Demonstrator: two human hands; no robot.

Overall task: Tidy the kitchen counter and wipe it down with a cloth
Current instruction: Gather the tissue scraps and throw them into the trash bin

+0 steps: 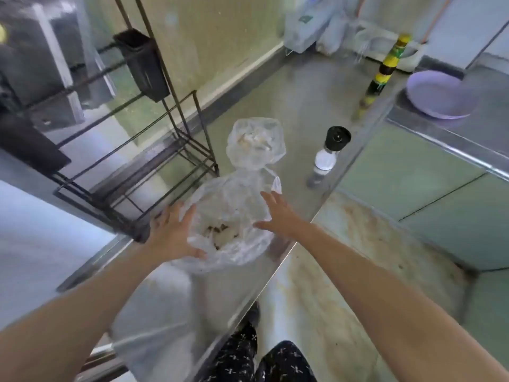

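We reach both hands to the clear plastic bag (231,216) on the steel counter (297,106) | left hand (172,234) fingers spread, touching its left side | right hand (278,213) fingers apart at its right edge | grinder (329,155) far right

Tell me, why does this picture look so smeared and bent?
Head view: motion blur smears the left side and the tall bottle; the wide-angle lens bends the steel counter edges; both hands and the clear bag stay fairly sharp; soft glare on the metal.
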